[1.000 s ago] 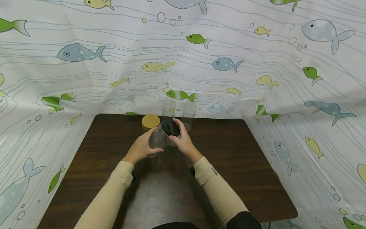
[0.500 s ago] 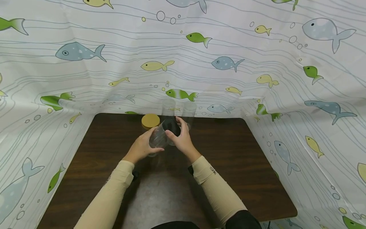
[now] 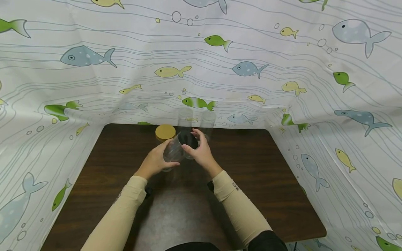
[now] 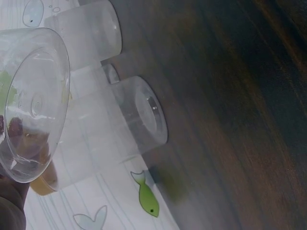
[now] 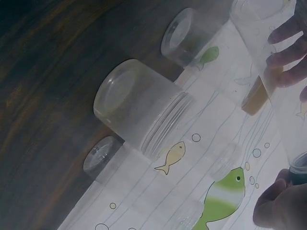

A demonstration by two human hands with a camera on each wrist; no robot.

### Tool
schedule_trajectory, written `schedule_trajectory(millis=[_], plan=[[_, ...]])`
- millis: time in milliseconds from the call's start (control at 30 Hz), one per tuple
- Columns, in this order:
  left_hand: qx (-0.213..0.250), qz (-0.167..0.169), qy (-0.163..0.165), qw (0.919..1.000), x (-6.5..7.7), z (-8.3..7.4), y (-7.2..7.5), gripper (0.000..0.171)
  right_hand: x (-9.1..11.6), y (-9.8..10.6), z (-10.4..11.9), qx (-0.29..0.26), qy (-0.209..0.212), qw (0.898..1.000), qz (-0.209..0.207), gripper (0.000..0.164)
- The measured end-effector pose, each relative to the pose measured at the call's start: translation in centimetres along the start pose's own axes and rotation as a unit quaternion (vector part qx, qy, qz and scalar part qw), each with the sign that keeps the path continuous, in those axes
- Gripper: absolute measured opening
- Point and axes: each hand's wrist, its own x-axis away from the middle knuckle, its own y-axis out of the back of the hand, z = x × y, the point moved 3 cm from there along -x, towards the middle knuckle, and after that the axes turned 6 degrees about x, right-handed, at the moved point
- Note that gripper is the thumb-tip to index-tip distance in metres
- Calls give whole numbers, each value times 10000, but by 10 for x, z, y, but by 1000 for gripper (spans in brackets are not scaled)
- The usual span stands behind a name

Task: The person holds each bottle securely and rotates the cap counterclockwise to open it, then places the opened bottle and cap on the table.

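Note:
In the head view my left hand [image 3: 155,162] grips a clear plastic jar [image 3: 172,152], tilted with its mouth up to the right. My right hand [image 3: 204,156] has its thumb and fingers at opposite sides of the black lid [image 3: 188,138] on the jar's mouth. The left wrist view shows the round base of the held jar [image 4: 36,103] close up. Left-hand fingers [image 5: 290,60] lie against the jar wall in the right wrist view, with the right thumb [image 5: 273,203] by the dark lid edge [image 5: 298,176].
A jar with a yellow lid [image 3: 165,132] stands behind the left hand. Tall clear jars [image 3: 208,122] stand by the back edge of the brown table [image 3: 251,195]. A lidless clear jar with a threaded neck [image 5: 139,108] stands nearer. Fish-patterned cloth [image 3: 201,83] surrounds the table.
My right thumb and fingers have shifted slightly around the black lid, the thumb a little up and left. My left hand and the jar stay almost in place.

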Motion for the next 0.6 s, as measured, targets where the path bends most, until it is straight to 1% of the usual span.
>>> schedule_trajectory(millis=[267,500,600], plan=[[11,-12,-16,10000,1,0,1,103,-1,1,-2,-450,390,9977,334,71],[44,-38,-99,9999,1,1,1,101,-2,2,2,-642,836,9924,638,72],[37,-34,-128,9999,1,1,1,101,-2,1,2,-552,785,9930,683,75]])
